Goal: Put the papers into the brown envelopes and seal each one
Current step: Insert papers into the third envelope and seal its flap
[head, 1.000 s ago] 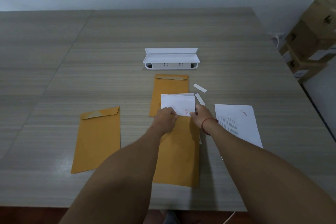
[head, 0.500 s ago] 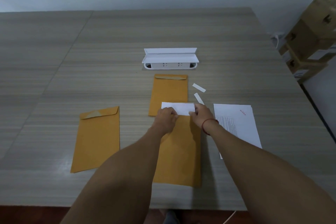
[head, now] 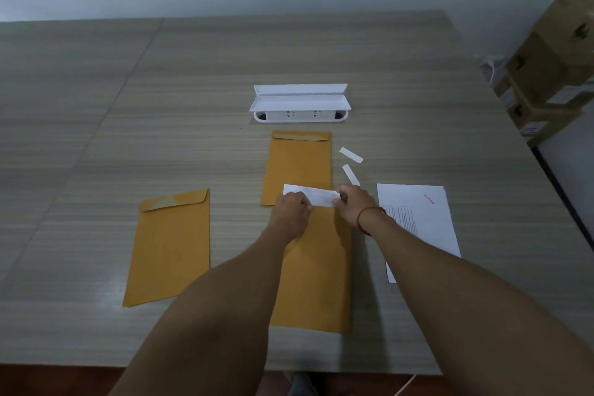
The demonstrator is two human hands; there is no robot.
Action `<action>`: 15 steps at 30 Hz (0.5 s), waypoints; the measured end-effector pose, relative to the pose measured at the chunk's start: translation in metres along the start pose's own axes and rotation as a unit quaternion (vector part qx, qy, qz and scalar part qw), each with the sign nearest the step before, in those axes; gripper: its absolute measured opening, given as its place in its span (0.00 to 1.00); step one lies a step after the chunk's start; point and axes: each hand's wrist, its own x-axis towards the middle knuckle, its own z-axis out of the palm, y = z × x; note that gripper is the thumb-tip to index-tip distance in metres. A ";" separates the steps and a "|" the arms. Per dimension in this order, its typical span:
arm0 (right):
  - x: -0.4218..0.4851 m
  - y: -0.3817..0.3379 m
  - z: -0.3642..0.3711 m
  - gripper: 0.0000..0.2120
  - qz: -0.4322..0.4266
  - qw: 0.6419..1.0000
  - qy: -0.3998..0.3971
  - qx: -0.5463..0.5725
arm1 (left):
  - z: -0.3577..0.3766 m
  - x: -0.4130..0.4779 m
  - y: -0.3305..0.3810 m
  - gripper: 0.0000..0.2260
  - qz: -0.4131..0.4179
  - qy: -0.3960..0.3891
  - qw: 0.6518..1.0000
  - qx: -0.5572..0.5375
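Papers (head: 316,197): white sheet, mostly inside the near brown envelope (head: 316,270); only a strip shows past the envelope's mouth, on the far side of both grips. Strip's long axis runs left to right, across the envelope's own long axis, which points away from the person.

Left hand (head: 291,212): fingers closed, pinching the strip's left end at the mouth. Right hand (head: 352,202): fingers closed on the right end; red cord at the wrist. Both grips equally near; sheet lies between them and just beyond the fingertips. Judgement: remaining travel is toward the person, along the envelope's length, until the strip clears the mouth.

Second brown envelope (head: 297,167): beyond the grips, flap folded down, partly under the strip.
Third brown envelope (head: 168,244): left of the grips, apart, flap down.
Loose sheets (head: 421,219): right of the right grip, printed, not yet filled.
White strips (head: 351,155): two, beyond the right grip.
White box (head: 300,103): farther off, lid open.
Tabletop (head: 128,106): carries all items.
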 end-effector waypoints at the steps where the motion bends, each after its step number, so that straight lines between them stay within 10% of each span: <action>1: 0.000 0.001 -0.001 0.10 0.001 1.000 -0.008 0.007 | 0.000 0.000 0.000 0.05 0.002 0.005 1.000 0.005; 15: -0.001 0.006 0.002 0.13 -0.020 0.998 0.010 0.050 | 0.002 0.002 0.001 0.05 0.022 0.017 0.999 -0.015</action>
